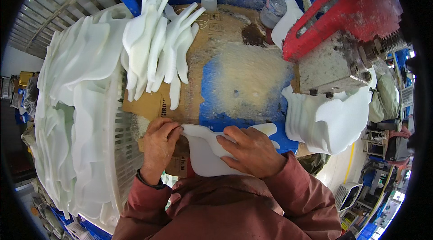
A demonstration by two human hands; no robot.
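My left hand pinches the left tip of a thin white curved sheet at the table's near edge, close to my body. At least two wavy white pieces seem to overlap there. My right hand is closed over their right part, fingers curled on top and the thumb side hidden. A narrow white end sticks out beyond the right knuckles. To the right stands a neat stack of similar white curved sheets. A loose bundle of narrow wavy white strips lies on cardboard beyond my left hand.
A slatted white plastic crate at the left is heaped with white sheets. Over the right of the blue, dust-covered worktop hangs a red lever arm with a metal block. At the back stand a red-nozzled bottle and a clear bottle.
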